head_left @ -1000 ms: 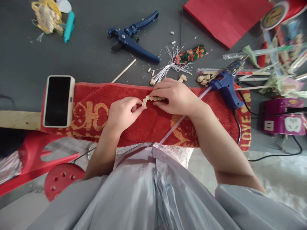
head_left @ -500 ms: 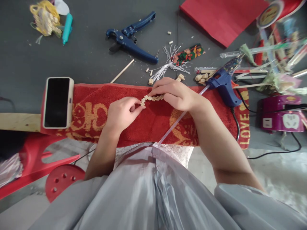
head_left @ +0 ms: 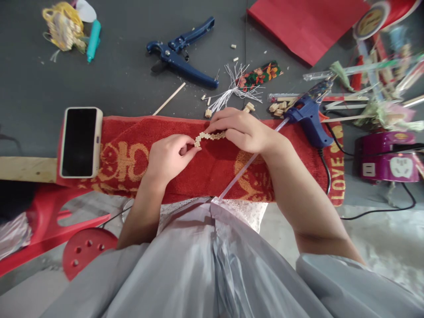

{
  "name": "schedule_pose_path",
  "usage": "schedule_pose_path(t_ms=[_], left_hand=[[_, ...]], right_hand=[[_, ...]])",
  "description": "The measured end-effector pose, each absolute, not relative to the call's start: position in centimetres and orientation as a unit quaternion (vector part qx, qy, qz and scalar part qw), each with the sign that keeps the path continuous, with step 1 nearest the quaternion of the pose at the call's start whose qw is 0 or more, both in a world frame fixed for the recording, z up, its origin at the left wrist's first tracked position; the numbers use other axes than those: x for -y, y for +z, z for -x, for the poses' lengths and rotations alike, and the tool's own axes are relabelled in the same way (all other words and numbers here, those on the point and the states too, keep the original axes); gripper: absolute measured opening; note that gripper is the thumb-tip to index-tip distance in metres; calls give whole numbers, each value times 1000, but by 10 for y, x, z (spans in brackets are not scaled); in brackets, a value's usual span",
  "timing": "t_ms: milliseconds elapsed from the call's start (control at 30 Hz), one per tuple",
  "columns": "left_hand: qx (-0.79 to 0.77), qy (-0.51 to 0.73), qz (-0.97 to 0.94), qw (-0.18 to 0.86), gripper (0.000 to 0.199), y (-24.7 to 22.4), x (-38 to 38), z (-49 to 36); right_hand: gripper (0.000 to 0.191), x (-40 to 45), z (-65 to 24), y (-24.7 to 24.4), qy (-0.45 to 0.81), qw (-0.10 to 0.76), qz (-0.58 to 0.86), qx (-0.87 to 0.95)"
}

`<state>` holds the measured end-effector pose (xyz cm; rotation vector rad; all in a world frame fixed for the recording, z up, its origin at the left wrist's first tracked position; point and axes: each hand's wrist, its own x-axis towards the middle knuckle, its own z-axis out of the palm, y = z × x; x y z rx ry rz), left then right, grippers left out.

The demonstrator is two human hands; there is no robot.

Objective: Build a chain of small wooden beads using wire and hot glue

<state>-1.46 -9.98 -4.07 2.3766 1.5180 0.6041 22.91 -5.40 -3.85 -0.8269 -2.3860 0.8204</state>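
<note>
A curved chain of small pale pieces (head_left: 209, 136) is held over the red towel (head_left: 212, 172). My left hand (head_left: 170, 158) pinches its left end between thumb and forefinger. My right hand (head_left: 243, 129) has its fingers closed on the right end, which is partly hidden under them. Beyond my right hand are small wooden pieces (head_left: 250, 107) and a bundle of white wires (head_left: 233, 90). A blue glue gun (head_left: 309, 117) lies to the right, its clear glue stick reaching back toward my lap.
A blue cutter (head_left: 183, 57), a thin stick (head_left: 168, 99) and red paper (head_left: 308, 26) lie on the grey table. The phone (head_left: 79, 143) is on the towel's left end. A purple power strip (head_left: 389, 157) with black cables and assorted craft pieces are at the right.
</note>
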Motion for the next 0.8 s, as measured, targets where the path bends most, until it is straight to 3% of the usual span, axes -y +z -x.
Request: schedule_pose_path(t_ms=[300,800], left_hand=[[-525,208,-816,127,7,-39,100,13],[-513,211,-825,112,9,-36,101,14]], right_hand=[[27,57,-224,-39,278,255,313,872],[29,56,-226,-42,254,271,286,883]])
